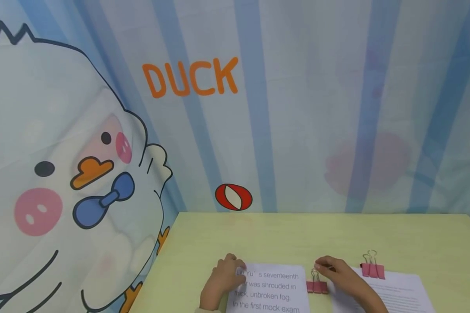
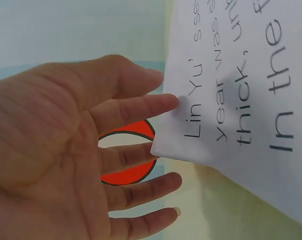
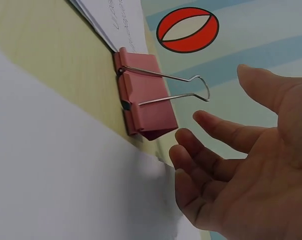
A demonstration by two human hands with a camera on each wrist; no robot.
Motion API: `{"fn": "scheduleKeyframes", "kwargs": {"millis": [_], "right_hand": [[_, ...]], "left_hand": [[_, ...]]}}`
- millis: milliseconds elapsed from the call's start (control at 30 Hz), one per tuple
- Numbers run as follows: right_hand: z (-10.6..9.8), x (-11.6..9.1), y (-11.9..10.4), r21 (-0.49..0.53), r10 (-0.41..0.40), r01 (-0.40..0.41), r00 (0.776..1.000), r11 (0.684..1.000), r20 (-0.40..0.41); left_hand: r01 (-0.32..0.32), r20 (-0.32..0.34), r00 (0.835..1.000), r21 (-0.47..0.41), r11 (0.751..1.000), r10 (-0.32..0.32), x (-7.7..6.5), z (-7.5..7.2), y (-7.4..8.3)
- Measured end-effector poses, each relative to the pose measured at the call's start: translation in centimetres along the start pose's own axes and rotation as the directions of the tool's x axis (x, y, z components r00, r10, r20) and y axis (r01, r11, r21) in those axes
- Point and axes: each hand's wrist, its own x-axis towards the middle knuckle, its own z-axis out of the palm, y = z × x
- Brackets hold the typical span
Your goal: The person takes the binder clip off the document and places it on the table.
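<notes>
Left grip [image 1: 228, 274]: spread, touching white printed paper [image 1: 274, 281] | Right grip [image 1: 340, 274]: parted, empty, beside pink metal binder clip [image 3: 153, 90], bite unclear | Steady paper, squeeze clip evenly.

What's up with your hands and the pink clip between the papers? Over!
Left hand touches large-print page. Right hand beside pink binder clip, not gripping. Nothing visible in between.
</notes>
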Motion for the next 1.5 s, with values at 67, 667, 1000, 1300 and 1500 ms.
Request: {"fn": "scheduleKeyframes", "kwargs": {"millis": [67, 667, 1000, 1300, 1500], "right_hand": [[-0.1, -0.1, -0.2, -0.003, 0.004, -0.004, 1.000, 1.000, -0.017], [-3.6, -1.6, -1.4, -0.087, -0.007, -0.008, 0.985, 0.996, -0.174], [-5.4, -2.8, -0.9, -0.082, 0.005, -0.022, 0.980, 0.996, -0.199], [-7.4, -3.4, -0.4, -0.065, 0.022, -0.040, 0.967, 0.997, -0.255], [-8.5, -3.8, 0.0, -0.047, 0.064, -0.081, 0.955, 0.996, -0.289]], "left_hand": [[0.005, -0.017, 1.000, 0.013, 1.000, -0.005, -0.1, -0.1, 0.2], [-0.075, -0.012, 0.997, -0.056, 0.996, 0.074, 0.4, -1.0, 5.3], [-0.152, 0.064, 0.985, -0.129, 0.980, 0.161, 1.2, 1.5, 9.1], [-0.217, 0.103, 0.968, -0.128, 0.968, 0.231, 1.3, 2.9, 11.5], [-0.283, 0.127, 0.948, -0.091, 0.955, 0.293, 1.2, 3.7, 12.4]]}}
